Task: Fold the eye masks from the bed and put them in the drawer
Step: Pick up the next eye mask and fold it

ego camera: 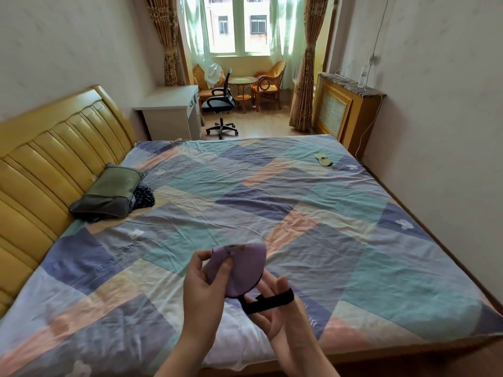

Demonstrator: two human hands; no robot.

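A purple eye mask [246, 270], folded in half, is held above the near edge of the bed [272, 202]. My left hand [205, 289] pinches its left side with thumb and fingers. Its black elastic strap [272, 302] is looped around the fingers of my right hand [283, 314], which is just below and right of the mask. A second eye mask [323, 159], pale yellow with dark trim, lies flat near the far right corner of the bed. No drawer is clearly visible.
A green pillow [109, 193] and a dark patterned cloth [143, 197] lie by the yellow headboard [46, 159]. Beyond the bed stand a white desk [171, 110], a black office chair [220, 104] and a radiator cover [345, 104] on the right wall.
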